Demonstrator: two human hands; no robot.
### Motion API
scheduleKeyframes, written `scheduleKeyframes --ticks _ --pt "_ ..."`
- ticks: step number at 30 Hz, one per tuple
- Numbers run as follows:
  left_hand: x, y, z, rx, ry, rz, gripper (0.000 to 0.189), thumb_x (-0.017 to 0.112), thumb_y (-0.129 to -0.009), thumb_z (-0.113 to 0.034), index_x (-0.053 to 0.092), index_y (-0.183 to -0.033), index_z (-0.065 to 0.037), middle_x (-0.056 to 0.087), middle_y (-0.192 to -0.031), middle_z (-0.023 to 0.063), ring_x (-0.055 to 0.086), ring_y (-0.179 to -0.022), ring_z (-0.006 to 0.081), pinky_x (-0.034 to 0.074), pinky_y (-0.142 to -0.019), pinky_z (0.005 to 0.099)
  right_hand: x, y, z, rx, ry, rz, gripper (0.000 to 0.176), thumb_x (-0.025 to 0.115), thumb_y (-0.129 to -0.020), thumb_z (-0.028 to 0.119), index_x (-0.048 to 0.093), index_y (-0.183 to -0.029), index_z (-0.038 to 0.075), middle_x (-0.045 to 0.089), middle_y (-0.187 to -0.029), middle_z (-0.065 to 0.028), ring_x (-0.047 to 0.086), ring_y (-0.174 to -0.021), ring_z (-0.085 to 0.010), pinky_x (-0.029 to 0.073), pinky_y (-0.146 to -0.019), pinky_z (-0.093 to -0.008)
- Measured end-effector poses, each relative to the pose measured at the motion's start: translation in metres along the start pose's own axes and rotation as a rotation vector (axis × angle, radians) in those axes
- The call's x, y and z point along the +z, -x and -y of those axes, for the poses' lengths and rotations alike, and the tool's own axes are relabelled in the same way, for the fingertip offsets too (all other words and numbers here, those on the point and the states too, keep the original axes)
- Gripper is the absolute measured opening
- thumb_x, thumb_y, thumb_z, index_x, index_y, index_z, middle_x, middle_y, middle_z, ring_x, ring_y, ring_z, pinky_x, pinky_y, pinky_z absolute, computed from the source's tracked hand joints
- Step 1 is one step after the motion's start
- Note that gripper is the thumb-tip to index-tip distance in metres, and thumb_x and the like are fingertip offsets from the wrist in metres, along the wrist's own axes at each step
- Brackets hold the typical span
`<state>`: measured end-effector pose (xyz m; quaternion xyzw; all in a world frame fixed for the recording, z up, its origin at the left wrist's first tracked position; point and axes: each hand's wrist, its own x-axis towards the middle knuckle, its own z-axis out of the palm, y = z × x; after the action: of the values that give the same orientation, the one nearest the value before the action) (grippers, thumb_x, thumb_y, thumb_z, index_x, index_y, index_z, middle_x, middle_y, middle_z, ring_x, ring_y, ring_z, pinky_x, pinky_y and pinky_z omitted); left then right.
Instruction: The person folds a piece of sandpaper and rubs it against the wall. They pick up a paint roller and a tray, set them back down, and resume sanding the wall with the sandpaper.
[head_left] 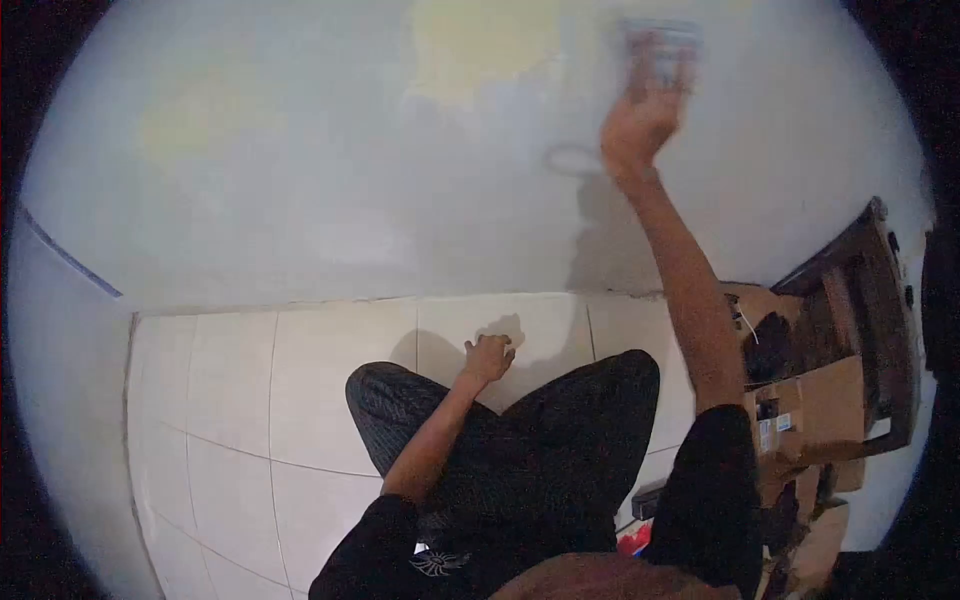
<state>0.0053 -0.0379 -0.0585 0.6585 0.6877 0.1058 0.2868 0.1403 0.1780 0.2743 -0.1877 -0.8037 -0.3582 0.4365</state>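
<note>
High against the pale wall, my right hand is raised with the arm stretched out. Its fingers close over a flat, roughly rectangular greyish thing, too smeared by motion to name. The hand's shadow falls on the wall just below and to its left. My left hand hangs over the tiled floor between my knees, fingers loosely bent and apart, with nothing in it.
Yellowish patches mark the upper wall. To the right stand open cardboard boxes and a dark wooden frame. Light floor tiles meet the wall in front of my crossed legs. Something red lies near my right thigh.
</note>
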Motion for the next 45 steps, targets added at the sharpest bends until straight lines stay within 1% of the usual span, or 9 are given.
scheduleKeyframes --ticks 12,14,20,22,26,32,39,41,45 --pt "0.0 0.0 0.004 -0.005 -0.166 0.048 0.037 0.056 -0.09 -0.034 0.059 -0.12 -0.012 0.062 -0.116 0.0122 0.054 -0.115 0.0336 0.035 -0.094 0.0643 0.009 -0.009 0.008 -0.012 -0.059 0.04 0.045 0.059 -0.086 0.019 0.056 -0.131 0.022 0.052 -0.137 -0.0076 0.048 -0.127 -0.0293 0.038 -0.108 -0.0404" --pt "0.004 -0.003 0.004 0.022 -0.13 0.0 0.038 0.056 -0.09 -0.034 0.059 -0.12 -0.012 0.062 -0.116 0.0125 0.053 -0.116 0.0337 0.035 -0.094 0.0644 0.001 -0.008 0.005 -0.534 -0.309 0.264 0.039 0.053 -0.089 0.014 0.058 -0.128 0.014 0.064 -0.119 -0.014 0.061 -0.112 -0.0273 0.046 -0.102 -0.0415" --pt "0.002 -0.004 0.006 0.019 -0.059 0.058 0.04 0.055 -0.09 -0.036 0.059 -0.122 -0.012 0.062 -0.116 0.0135 0.052 -0.117 0.0339 0.035 -0.096 0.0648 0.012 -0.024 0.007 0.372 0.12 -0.275 0.045 0.058 -0.088 0.015 0.053 -0.132 0.014 0.058 -0.13 -0.0063 0.045 -0.129 -0.0256 0.037 -0.109 -0.0388" --pt "0.003 -0.005 0.007 0.006 -0.131 0.077 0.041 0.054 -0.092 -0.037 0.058 -0.125 -0.012 0.063 -0.114 0.013 0.053 -0.116 0.0332 0.035 -0.096 0.0644 0.007 0.0 0.027 -0.561 -0.094 0.349 0.042 0.053 -0.089 0.009 0.056 -0.13 0.016 0.058 -0.131 -0.0028 0.041 -0.133 -0.0212 0.032 -0.114 -0.0367" --pt "-0.011 -0.012 0.008 -0.012 -0.079 0.091 0.042 0.055 -0.092 -0.037 0.057 -0.126 -0.012 0.061 -0.118 0.0137 0.051 -0.119 0.0338 0.032 -0.1 0.0651 -0.001 -0.038 -0.015 0.129 0.122 0.021 0.043 0.06 -0.085 0.01 0.059 -0.127 0.018 0.058 -0.131 -0.003 0.043 -0.132 -0.0197 0.033 -0.112 -0.0359" --pt "0.015 -0.004 0.013 0.018 -0.177 0.103 0.043 0.053 -0.092 -0.039 0.056 -0.125 -0.011 0.059 -0.121 0.0141 0.05 -0.119 0.0344 0.031 -0.099 0.0646 0.014 -0.003 0.013 -0.404 -0.334 0.277 0.049 0.058 -0.087 0.014 0.05 -0.135 0.021 0.065 -0.118 -0.0085 0.053 -0.12 -0.0274 0.042 -0.104 -0.0424" --pt "0.015 -0.004 0.023 0.059 -0.133 0.134 0.044 0.051 -0.092 -0.041 0.056 -0.124 -0.011 0.058 -0.123 0.0138 0.051 -0.119 0.0339 0.033 -0.097 0.0638 0.012 -0.023 0.01 0.283 0.1 -0.302 0.044 0.054 -0.084 -0.004 0.061 -0.124 0.013 0.062 -0.125 -0.0081 0.057 -0.116 -0.0282 0.045 -0.1 -0.0409" --pt "0.013 -0.004 0.024 0.057 -0.181 0.119 0.044 0.051 -0.092 -0.041 0.055 -0.125 -0.011 0.058 -0.123 0.0137 0.05 -0.119 0.0341 0.032 -0.097 0.0641 0.007 0.0 0.027 -0.378 -0.736 0.588 0.043 0.053 -0.085 0.003 0.059 -0.125 0.015 0.065 -0.114 -0.0105 0.06 -0.106 -0.0313 0.05 -0.088 -0.0403" --pt "0.012 0.001 0.02 0.07 -0.132 0.037 0.043 0.05 -0.093 -0.04 0.056 -0.124 -0.011 0.059 -0.122 0.0135 0.051 -0.118 0.0348 0.033 -0.096 0.0642 -0.003 -0.028 -0.012 -0.208 0.003 -0.001 0.041 0.057 -0.087 0.008 0.056 -0.128 0.006 0.058 -0.13 -0.008 0.053 -0.122 -0.0269 0.044 -0.1 -0.0407"
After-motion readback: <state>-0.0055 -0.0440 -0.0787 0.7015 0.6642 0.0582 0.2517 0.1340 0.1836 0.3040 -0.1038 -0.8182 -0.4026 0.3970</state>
